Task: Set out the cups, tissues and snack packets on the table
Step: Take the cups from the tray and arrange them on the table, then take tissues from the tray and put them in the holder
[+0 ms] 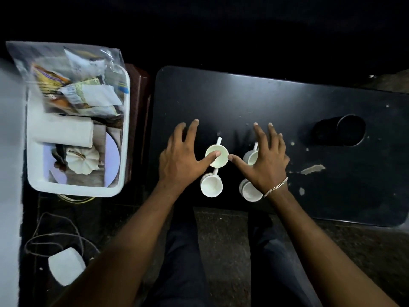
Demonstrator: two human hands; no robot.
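Four white cups sit in a two-by-two cluster near the counter's (243, 96) near edge, left of its middle, all mouth-up.

Your left hand (179, 160): fingers spread and straight, holding nothing. The thumb tip lies over the mouth of the far-left cup (222, 160) - can't tell if it touches. The near-left cup (211, 186) is just beside your wrist.

Your right hand (265, 160): fingers also spread, gripping nothing. The palm covers part of the far-right cup (251, 156), and the wrist with the bracelet (276, 187) overlaps the near-right cup (249, 191).

Snack packets (86, 94) are off the counter, in a clear bag (66, 69) lying in the white tray (75, 189) past the counter's left edge. The tissues (64, 131) - a white folded bundle - are in the same tray.

A black tumbler (340, 131) lies on its side toward the counter's right end.
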